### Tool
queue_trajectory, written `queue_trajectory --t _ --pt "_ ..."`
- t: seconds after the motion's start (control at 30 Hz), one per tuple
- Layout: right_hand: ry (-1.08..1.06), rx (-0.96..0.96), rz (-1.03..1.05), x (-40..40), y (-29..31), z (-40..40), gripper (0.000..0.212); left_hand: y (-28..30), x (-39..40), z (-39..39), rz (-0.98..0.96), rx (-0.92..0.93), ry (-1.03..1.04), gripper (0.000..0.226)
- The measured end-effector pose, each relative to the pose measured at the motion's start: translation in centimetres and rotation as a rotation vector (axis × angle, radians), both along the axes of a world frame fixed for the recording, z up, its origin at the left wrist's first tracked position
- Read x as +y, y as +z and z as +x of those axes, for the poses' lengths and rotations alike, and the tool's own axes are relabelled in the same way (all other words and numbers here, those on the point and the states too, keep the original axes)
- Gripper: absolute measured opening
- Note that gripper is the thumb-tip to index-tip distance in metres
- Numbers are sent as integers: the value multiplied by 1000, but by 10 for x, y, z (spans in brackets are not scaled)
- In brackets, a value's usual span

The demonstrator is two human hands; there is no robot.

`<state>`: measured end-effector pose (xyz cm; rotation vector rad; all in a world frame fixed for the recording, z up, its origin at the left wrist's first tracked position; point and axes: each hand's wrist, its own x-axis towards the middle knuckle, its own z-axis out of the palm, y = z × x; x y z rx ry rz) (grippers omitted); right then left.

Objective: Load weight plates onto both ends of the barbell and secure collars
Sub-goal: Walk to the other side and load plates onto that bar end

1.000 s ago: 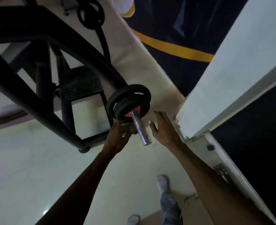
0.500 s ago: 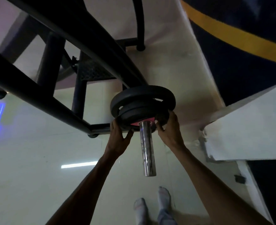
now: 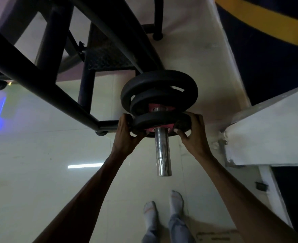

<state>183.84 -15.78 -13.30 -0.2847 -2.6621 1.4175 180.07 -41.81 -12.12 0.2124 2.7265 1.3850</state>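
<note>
Fingers of both hands now clamp the near plate [image 3: 159, 122], pulled outward from the stack [image 3: 158, 92].

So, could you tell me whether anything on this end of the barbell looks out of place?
Yes: the outermost plate, held by the left hand and right hand, sits apart from the two inner plates, with bare sleeve showing between them. No collar is visible.
</note>
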Motion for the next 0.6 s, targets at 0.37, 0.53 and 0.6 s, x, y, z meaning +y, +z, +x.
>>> queue_trajectory --t 0.37,0.53,0.6 --pt "-53 -106 -112 -21 11 124 46 -1 -19 114 23 -42 -77 37" --pt "-88 -121 -130 -35 18 176 49 1 -28 159 26 -67 -112 29" --pt "-96 -132 -138 -40 24 195 51 4 -33 177 55 -80 -104 28"
